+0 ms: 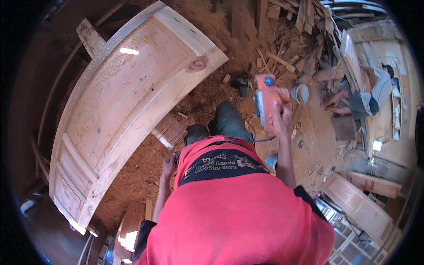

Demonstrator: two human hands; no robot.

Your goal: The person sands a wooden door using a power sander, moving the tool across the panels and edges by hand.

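On the left we see a large wooden door (128, 101) with raised panels, lying flat and dusted with sawdust; it runs from the near left to the far middle of the scene. Beneath it the floor (141, 168) is covered in reddish sawdust and shavings.

Just right of the door's near half, our left hand (168, 164) hangs beside the red shirt (238, 212). It is empty, with the fingers loosely curled, touching nothing we can make out. It sits near the door's edge but apart from it.

In the middle, a dark trouser leg (229, 121) steps forward over the sawdust.

To the right of that leg, our right hand (282, 118) is closed around the handle of an orange power planer (266, 100), gripping it from above. The planer is held up in the air above the floor, well apart from the door, with its flat sole turned to the left. A dark cord (263, 139) trails from it towards the body.

Beyond the planer, a heap of wood scraps (287, 39) lies on the far floor, and a small grey bucket (300, 92) stands just right of the tool.

On the far right, another person (369, 95) in a grey top crouches at a light wooden frame (353, 57). Nearer on the right lies a smaller panelled door (360, 207).
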